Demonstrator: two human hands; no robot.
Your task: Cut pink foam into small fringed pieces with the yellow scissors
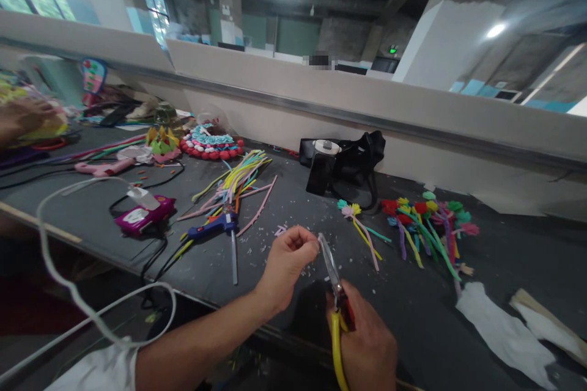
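Observation:
My left hand (293, 259) is closed in a pinch, thumb against forefinger. Whatever lies between those fingertips is too small to make out. Right at them are the tips of long-nose pliers (331, 266) with yellow and red handles, gripped by my right hand (362, 336). Small pale clippings (257, 244) lie scattered on the dark table around my hands. Just beyond the pliers rests a little bunch of fuzzy-stem flowers (352, 210) on pink, yellow and teal stems. A larger pile of colourful fuzzy-stem flowers (426, 220) lies to the right.
Loose fuzzy stems (243, 174) and a blue glue gun (213, 226) lie left of my hands. A magenta power box (144, 215) with a white cable stands further left. A phone (320, 172) leans by a black bag (362, 156). Another person's hand (25, 116) shows far left.

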